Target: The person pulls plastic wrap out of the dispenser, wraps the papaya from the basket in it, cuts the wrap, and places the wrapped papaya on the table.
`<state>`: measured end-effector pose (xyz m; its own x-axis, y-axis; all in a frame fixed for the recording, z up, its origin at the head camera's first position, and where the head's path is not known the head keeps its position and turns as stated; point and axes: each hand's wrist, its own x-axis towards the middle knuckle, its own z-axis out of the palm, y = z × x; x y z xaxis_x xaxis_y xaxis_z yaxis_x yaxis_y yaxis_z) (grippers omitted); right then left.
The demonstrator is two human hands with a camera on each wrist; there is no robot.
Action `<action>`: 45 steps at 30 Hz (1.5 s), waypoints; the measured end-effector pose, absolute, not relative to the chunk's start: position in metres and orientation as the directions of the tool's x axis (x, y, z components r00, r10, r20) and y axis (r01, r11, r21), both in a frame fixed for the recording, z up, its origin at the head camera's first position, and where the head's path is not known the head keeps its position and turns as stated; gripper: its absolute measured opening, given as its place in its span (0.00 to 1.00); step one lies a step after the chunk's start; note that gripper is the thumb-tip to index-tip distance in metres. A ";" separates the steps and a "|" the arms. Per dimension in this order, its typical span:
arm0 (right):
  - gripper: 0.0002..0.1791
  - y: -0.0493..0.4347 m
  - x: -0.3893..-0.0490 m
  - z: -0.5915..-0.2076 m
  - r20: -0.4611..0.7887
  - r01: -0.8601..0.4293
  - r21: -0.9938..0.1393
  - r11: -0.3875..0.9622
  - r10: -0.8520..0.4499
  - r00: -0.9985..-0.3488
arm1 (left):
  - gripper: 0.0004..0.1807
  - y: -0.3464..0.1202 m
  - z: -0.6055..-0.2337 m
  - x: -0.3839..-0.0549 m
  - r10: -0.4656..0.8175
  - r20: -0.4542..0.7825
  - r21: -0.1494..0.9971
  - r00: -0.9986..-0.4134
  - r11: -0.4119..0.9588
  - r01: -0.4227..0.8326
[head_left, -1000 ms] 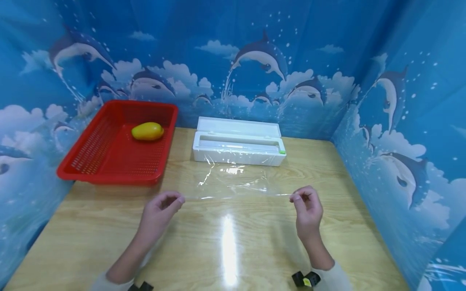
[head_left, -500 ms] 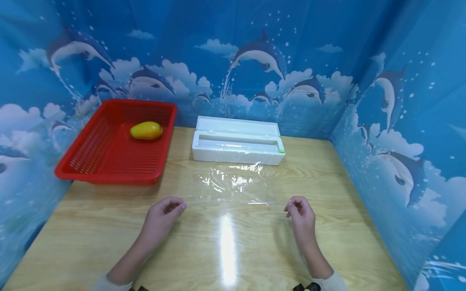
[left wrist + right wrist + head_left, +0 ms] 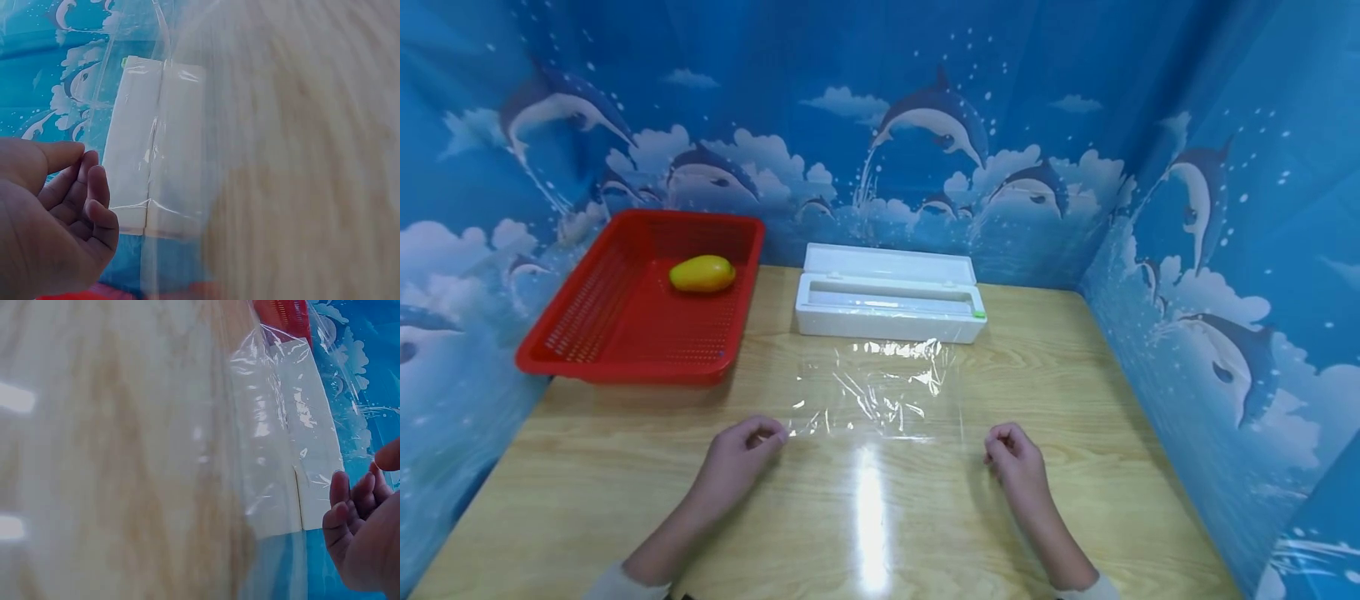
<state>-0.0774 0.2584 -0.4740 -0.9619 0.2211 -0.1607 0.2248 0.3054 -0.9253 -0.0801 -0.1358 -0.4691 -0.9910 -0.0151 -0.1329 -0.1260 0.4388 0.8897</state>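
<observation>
Clear plastic wrap (image 3: 880,400) stretches over the wood table toward me from a long white dispenser box (image 3: 891,322), whose lid stands raised at the back. My left hand (image 3: 737,462) pinches the near left corner of the wrap between thumb and index finger. At the near right corner my right hand (image 3: 1018,462) pinches the film, though the clear edge is faint there. In the left wrist view, the thumb and index tip of the left hand (image 3: 62,212) meet. The right wrist view shows the right hand (image 3: 365,525) with thumb and index tip together.
A red plastic basket (image 3: 730,350) stands at the back left with a yellow mango-like fruit (image 3: 702,273) in it. A small green piece (image 3: 979,314) sits on the box's right end. Blue dolphin-print curtains (image 3: 820,100) border the table behind and at the right.
Both hands have drawn toward me, lengthening the wrap pulled from the box. The right hand has also shifted slightly left. Box, basket and fruit stay put.
</observation>
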 end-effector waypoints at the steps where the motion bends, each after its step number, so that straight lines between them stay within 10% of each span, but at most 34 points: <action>1: 0.08 0.259 -0.077 -0.475 -0.156 0.222 -0.919 0.324 0.218 -0.963 | 0.09 -0.136 -0.469 -0.080 -0.011 -0.135 0.887 -0.991 0.444 -0.126; 21: 0.05 0.263 -0.070 -0.482 -0.145 0.238 -0.645 0.726 0.190 -0.971 | 0.04 -0.138 -0.480 -0.080 0.071 -0.143 0.704 -0.987 0.709 -0.051; 45: 0.04 0.260 -0.074 -0.488 -0.129 0.164 -0.513 0.843 0.113 -0.985 | 0.03 -0.136 -0.487 -0.083 0.088 -0.180 0.617 -0.980 0.786 -0.042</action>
